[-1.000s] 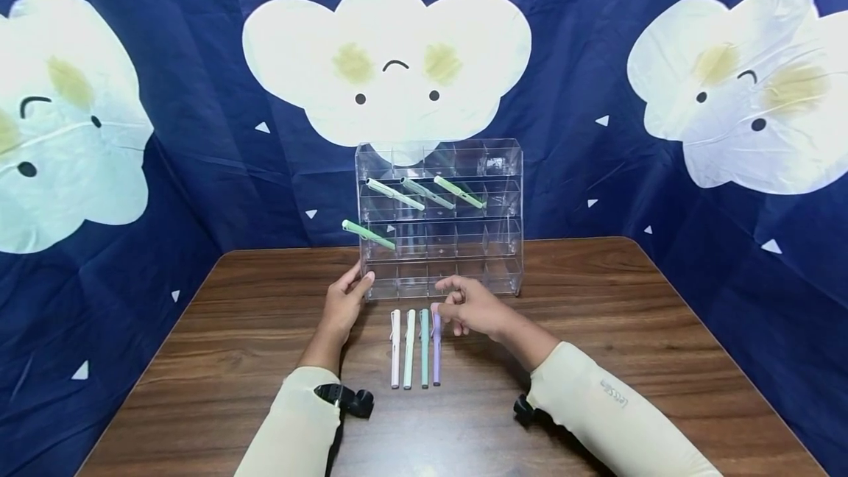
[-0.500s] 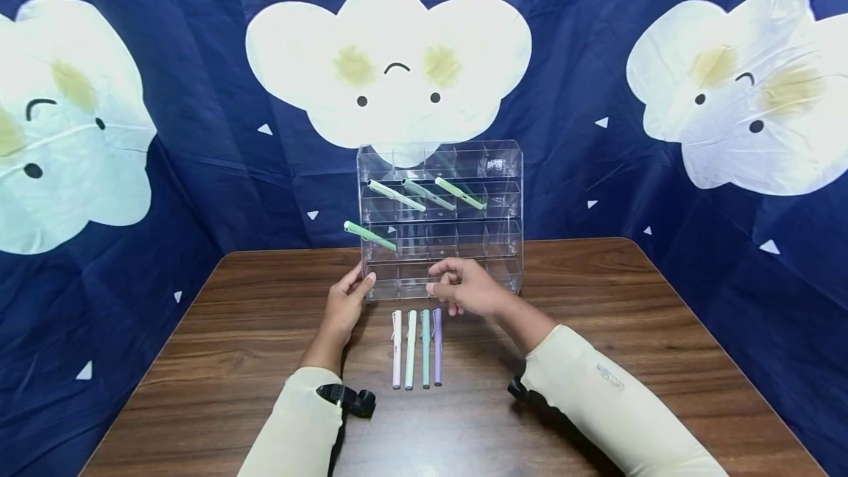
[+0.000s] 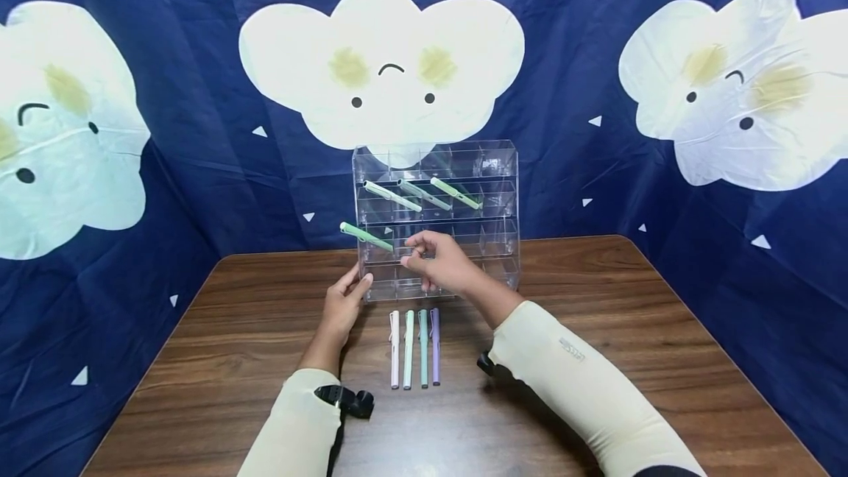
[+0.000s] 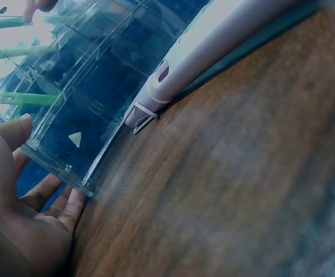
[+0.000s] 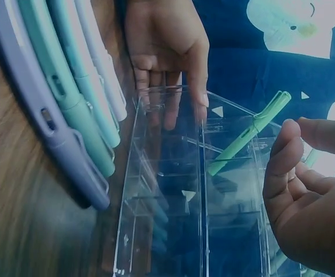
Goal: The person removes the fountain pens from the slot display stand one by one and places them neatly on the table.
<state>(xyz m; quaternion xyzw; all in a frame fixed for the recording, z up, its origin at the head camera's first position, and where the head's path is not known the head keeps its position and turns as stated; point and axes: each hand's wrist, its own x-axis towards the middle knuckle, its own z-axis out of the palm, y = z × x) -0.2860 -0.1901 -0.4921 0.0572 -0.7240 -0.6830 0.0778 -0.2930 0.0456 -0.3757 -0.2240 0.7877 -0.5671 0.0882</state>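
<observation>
A clear plastic rack (image 3: 500,241) with stepped rows of compartments stands upright at the back of the table. My left hand (image 3: 344,305) holds its lower left corner, thumb in front and fingers around the side, as the left wrist view (image 4: 23,202) shows. My right hand (image 3: 442,263) hovers before the lower rows, fingers loosely bent with nothing between them. Just left of its fingertips a green pen (image 3: 366,235) leans out of a compartment at the left end. One row higher lean a white pen (image 3: 392,196), a grey-green pen (image 3: 425,195) and a light green pen (image 3: 457,193).
Several pens lie side by side in front of the rack: a pale pink pen (image 3: 394,350), a pale mint pen (image 3: 408,350), a teal pen (image 3: 424,350) and a purple pen (image 3: 435,348). A blue cloud-print curtain (image 3: 563,168) hangs behind the wooden table (image 3: 218,359).
My right hand has risen from beside the purple pen's top and moved left, up to the rack's second row from the bottom. My left hand has kept its hold on the corner.
</observation>
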